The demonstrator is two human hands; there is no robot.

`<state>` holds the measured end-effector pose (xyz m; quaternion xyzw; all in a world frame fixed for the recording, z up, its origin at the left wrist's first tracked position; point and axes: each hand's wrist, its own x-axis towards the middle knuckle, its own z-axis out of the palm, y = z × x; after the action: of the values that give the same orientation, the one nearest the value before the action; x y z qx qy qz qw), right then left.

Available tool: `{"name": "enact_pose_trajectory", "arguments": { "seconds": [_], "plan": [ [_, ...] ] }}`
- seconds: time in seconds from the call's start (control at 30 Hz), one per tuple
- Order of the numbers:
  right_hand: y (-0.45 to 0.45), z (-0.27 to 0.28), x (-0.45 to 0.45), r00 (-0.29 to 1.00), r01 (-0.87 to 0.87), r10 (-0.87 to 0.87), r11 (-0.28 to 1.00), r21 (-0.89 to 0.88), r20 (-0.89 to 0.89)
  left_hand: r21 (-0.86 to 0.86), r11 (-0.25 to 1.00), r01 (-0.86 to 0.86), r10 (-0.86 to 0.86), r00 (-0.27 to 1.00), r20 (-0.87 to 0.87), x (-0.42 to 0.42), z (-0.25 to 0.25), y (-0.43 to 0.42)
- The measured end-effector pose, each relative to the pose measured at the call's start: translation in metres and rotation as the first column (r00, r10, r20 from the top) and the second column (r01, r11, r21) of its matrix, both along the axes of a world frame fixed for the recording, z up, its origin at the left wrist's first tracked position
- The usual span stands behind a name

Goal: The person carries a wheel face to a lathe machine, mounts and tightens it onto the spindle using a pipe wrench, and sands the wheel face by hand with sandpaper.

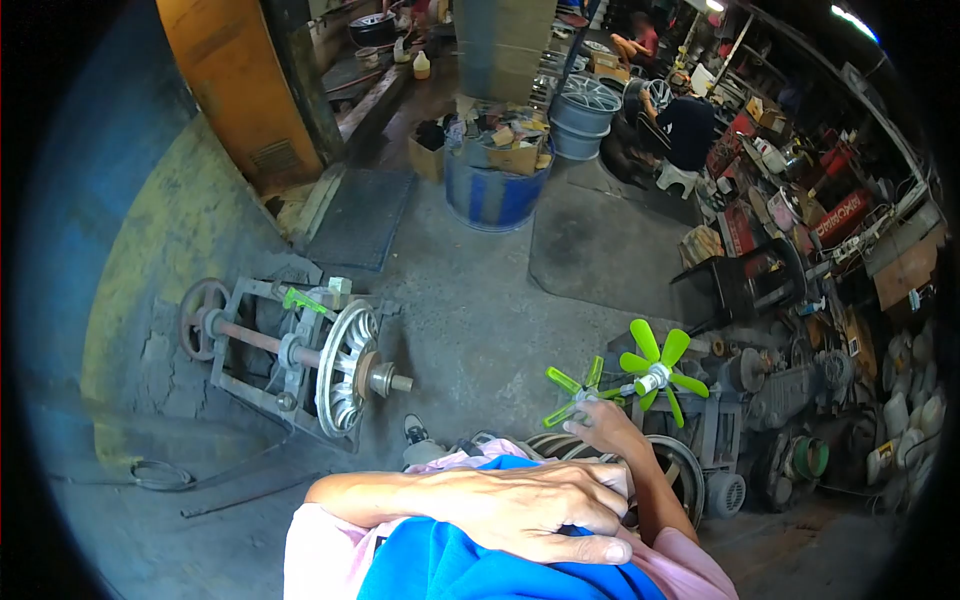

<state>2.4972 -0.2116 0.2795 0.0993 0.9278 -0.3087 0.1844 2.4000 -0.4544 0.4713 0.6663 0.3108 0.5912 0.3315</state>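
Scuffed grey workshop floor behind green-bladed fans

Materials as you see them: the green fan has smooth, plastic-looking blades with a satin sheen around a dull silver metal hub; the other green fan shows the same bright, smooth finish. To your left, the wheel-shaped disc is pale metal with a dusty look, carried on a frame of worn, matt grey metal. The drum wears scuffed blue paint and holds brown, matt cardboard. You stand over rough, stained concrete floor. Your blue garment is soft, matt cloth in folds.
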Motion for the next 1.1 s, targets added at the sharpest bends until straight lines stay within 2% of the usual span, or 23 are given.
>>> {"name": "enact_pose_trajectory", "arguments": {
  "seconds": [0.17,0.2,0.27,0.3,0.33,0.37,0.4,0.43,0.47,0.5,0.57,0.6,0.63,0.7,0.77,0.8,0.83,0.9,0.97,1.0,1.03,1.07,1.1],
  "plan": [
    [0.003,0.003,-0.005,0.999,-0.031,0.030,0.999,-0.025,-0.027,-0.041,0.999,-0.030,0.031,0.999,0.018,-0.005,-0.011,-0.004],
    [0.004,0.004,-0.005,0.999,-0.032,0.032,0.999,-0.024,-0.027,-0.084,0.996,-0.020,0.015,0.998,-0.061,-0.017,-0.008,-0.007],
    [0.005,0.006,-0.006,0.999,-0.039,0.040,0.998,0.041,-0.025,-0.122,0.963,-0.238,0.205,0.949,-0.238,-0.031,-0.010,-0.019],
    [0.007,0.008,-0.005,0.999,-0.040,0.041,0.998,0.042,-0.024,-0.125,0.922,-0.367,0.307,0.888,-0.344,-0.040,-0.005,-0.029],
    [0.009,0.009,-0.003,1.000,-0.005,0.006,0.999,0.043,-0.011,-0.099,0.858,-0.503,0.435,0.817,-0.379,-0.052,0.000,-0.041],
    [0.011,0.011,-0.001,1.000,0.029,-0.029,0.999,0.044,0.003,-0.068,0.775,-0.628,0.552,0.726,-0.410,-0.063,0.005,-0.056],
    [0.012,0.017,0.000,0.997,-0.016,0.017,1.000,0.013,-0.071,-0.076,0.667,-0.741,0.628,0.615,-0.478,-0.073,0.016,-0.076],
    [0.015,0.019,0.002,0.997,-0.017,0.018,1.000,0.012,-0.070,-0.073,0.544,-0.836,0.680,0.490,-0.545,-0.083,0.022,-0.098],
    [0.017,0.019,0.004,0.999,0.023,-0.022,0.999,0.028,-0.038,0.001,0.337,-0.941,0.798,0.285,-0.531,-0.090,0.012,-0.124],
    [0.018,0.019,0.008,0.998,0.066,-0.066,0.997,0.042,-0.006,0.069,0.112,-0.991,0.861,0.062,-0.504,-0.091,0.000,-0.150],
    [0.018,0.021,0.015,0.992,0.124,-0.124,0.992,0.007,-0.016,-0.037,-0.323,-0.946,0.891,-0.290,-0.350,-0.074,-0.011,-0.191],
    [0.019,0.022,0.017,0.984,0.177,-0.178,0.984,-0.022,-0.028,-0.126,-0.437,-0.891,0.894,-0.414,-0.171,-0.065,-0.027,-0.211],
    [0.021,0.021,0.018,0.982,0.185,-0.186,0.982,-0.034,-0.024,-0.235,-0.520,-0.821,0.845,-0.535,-0.001,-0.055,-0.051,-0.229],
    [0.024,0.020,0.022,0.977,0.214,-0.214,0.977,0.000,0.022,-0.355,-0.429,-0.831,0.816,-0.525,0.243,-0.030,-0.092,-0.259],
    [0.024,0.019,0.015,0.980,0.197,-0.196,0.980,-0.012,0.040,-0.491,-0.526,-0.695,0.729,-0.665,0.161,-0.020,-0.102,-0.232],
    [0.025,0.018,0.010,0.990,0.134,-0.135,0.991,0.015,0.029,-0.490,-0.443,-0.751,0.802,-0.576,0.158,-0.020,-0.104,-0.225],
    [0.025,0.017,0.001,0.997,0.068,-0.068,0.997,0.043,0.018,-0.508,-0.431,-0.746,0.851,-0.523,0.047,-0.022,-0.100,-0.219],
    [0.019,0.024,-0.024,0.996,0.049,-0.051,0.998,0.024,0.077,-0.427,-0.448,-0.786,0.893,-0.367,-0.261,-0.037,-0.084,-0.202],
    [0.014,0.020,-0.046,0.997,-0.072,0.072,0.995,0.063,0.001,-0.401,-0.321,-0.858,0.906,-0.156,-0.393,-0.056,-0.070,-0.176],
    [0.011,0.015,-0.057,0.984,-0.162,0.171,0.975,0.152,-0.050,-0.376,-0.094,-0.922,0.948,0.032,-0.315,-0.064,-0.063,-0.157],
    [0.008,0.019,-0.066,0.985,-0.156,0.166,0.976,0.154,-0.051,-0.331,0.143,-0.933,0.942,0.231,-0.244,-0.071,-0.055,-0.133],
    [0.000,0.032,-0.077,0.978,-0.194,0.202,0.970,0.149,-0.041,-0.248,0.403,-0.881,0.863,0.456,-0.218,-0.076,-0.049,-0.108],
    [-0.004,0.046,-0.087,0.970,-0.233,0.240,0.962,0.143,-0.030,-0.227,0.626,-0.747,0.710,0.665,-0.232,-0.078,-0.039,-0.085]
  ]
}}
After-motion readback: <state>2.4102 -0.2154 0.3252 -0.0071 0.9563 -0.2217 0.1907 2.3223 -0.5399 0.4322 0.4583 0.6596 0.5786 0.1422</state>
